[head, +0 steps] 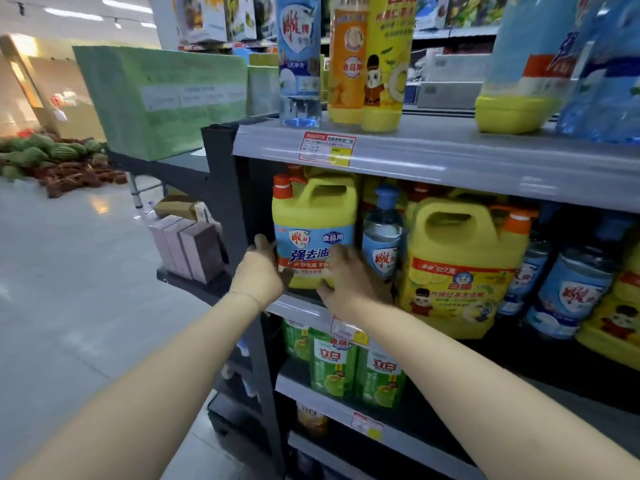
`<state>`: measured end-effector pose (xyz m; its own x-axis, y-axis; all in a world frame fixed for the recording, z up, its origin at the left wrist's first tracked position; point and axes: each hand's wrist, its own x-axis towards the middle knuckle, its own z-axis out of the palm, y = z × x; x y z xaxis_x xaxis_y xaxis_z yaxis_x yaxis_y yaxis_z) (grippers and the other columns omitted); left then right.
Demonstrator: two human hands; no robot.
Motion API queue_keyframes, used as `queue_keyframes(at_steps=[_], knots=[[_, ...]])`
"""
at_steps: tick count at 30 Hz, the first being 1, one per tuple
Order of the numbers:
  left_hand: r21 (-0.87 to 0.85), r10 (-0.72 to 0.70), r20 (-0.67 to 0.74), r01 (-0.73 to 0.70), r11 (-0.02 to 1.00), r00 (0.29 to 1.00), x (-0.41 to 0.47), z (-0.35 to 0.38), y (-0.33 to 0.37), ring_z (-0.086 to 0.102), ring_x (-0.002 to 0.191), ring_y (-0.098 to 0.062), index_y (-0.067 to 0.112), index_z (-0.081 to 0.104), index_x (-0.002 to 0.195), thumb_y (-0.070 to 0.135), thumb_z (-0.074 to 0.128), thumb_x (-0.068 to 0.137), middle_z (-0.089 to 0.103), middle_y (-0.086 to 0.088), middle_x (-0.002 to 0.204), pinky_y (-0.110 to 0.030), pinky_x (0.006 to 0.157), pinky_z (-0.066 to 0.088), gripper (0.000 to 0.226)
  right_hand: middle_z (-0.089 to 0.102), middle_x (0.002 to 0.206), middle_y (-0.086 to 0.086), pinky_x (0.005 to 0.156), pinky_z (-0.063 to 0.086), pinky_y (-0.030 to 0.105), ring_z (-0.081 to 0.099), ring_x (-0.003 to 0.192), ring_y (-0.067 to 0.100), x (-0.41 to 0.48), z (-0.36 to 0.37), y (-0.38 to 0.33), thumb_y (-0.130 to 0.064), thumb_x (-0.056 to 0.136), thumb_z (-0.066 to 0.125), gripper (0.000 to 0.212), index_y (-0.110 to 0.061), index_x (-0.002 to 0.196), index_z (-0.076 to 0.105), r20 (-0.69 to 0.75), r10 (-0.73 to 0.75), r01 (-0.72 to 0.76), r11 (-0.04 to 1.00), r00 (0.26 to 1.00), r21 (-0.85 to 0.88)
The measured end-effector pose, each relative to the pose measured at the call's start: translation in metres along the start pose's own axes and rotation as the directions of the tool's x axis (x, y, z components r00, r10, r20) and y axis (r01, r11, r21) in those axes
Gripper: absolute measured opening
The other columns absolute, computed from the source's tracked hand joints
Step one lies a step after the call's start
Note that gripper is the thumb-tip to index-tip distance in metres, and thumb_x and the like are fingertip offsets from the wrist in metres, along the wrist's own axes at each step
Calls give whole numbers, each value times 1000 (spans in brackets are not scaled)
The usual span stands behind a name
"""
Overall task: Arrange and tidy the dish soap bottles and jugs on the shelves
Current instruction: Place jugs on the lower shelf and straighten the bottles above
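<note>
A yellow dish soap jug (313,216) with an orange pump cap and a blue label stands upright at the left end of the middle shelf (298,306). My left hand (261,271) presses against its left side. My right hand (349,278) wraps its lower front right. Right beside it stands a clear blue bottle (382,233), then a bigger yellow jug (457,268) with an orange cap. Several blue bottles (571,289) fill the shelf further right.
The top shelf (450,157) carries a clear bottle (299,60), tall yellow bottles (370,60) and large tilted jugs (519,64). Green refill packs (356,365) sit on the lower shelf. A green carton (162,98) rests on a side rack at the left, open aisle floor beyond.
</note>
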<state>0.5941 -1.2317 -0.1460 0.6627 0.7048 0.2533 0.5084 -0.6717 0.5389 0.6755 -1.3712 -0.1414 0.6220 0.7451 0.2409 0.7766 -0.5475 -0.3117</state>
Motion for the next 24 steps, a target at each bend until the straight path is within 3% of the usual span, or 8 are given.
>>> queue_keyframes(at_steps=[3,6,9,13,15,18,21,24], knots=[[-262,-73,103,98,960,992,24,5,0,61,103,-35,1,34,118,21,75,80,57,-16,117,-32,69,43,59,26,150,11,95,45,42,42,129,33,15,17,-9,-30,89,59,73,-15,144,14,-71,213,-193,954,974,228],[-453,28,119,29,891,992,39,9,1,58,99,-19,5,34,127,15,83,71,58,-3,115,-25,74,43,75,25,154,4,105,40,42,37,136,27,28,32,-14,-28,84,65,92,-22,149,2,-131,320,-226,854,938,468],[-588,117,107,-32,808,987,48,13,-6,59,94,-13,9,33,131,11,87,65,59,4,108,-19,68,49,85,39,147,1,101,36,26,43,130,20,40,36,-18,-15,79,69,97,-20,150,3,-156,439,-218,687,885,693],[-654,128,101,-31,756,987,53,17,-15,59,85,2,13,46,119,13,91,58,61,13,97,-14,63,50,76,56,115,-1,83,38,23,55,109,17,48,28,-17,-11,78,70,62,-13,130,37,1,539,-332,517,842,789],[-659,148,58,-74,749,987,48,18,-21,62,87,-1,15,47,114,15,91,57,63,12,97,-16,63,53,72,57,115,-2,82,41,25,55,104,14,48,34,-18,-11,77,72,54,-12,122,42,-17,551,-333,527,834,782],[-675,168,23,-109,730,985,36,18,-25,61,85,2,18,46,114,12,89,60,64,13,96,-12,60,52,69,58,123,4,94,46,33,55,114,20,37,45,-22,-12,74,74,58,-13,122,40,-108,549,-273,566,829,778],[-713,163,0,-115,692,987,27,18,-26,58,83,6,16,44,116,4,85,65,61,15,95,-5,60,48,67,59,120,4,87,45,28,56,111,20,28,48,-23,-15,76,73,60,-12,125,39,-156,517,-248,626,842,739],[-709,163,-33,-138,692,986,21,10,-34,58,87,6,22,44,116,11,88,63,61,17,98,-6,62,49,70,60,118,0,85,48,28,58,108,20,21,46,-26,-28,73,76,68,-16,129,38,-198,527,-274,684,827,677]])
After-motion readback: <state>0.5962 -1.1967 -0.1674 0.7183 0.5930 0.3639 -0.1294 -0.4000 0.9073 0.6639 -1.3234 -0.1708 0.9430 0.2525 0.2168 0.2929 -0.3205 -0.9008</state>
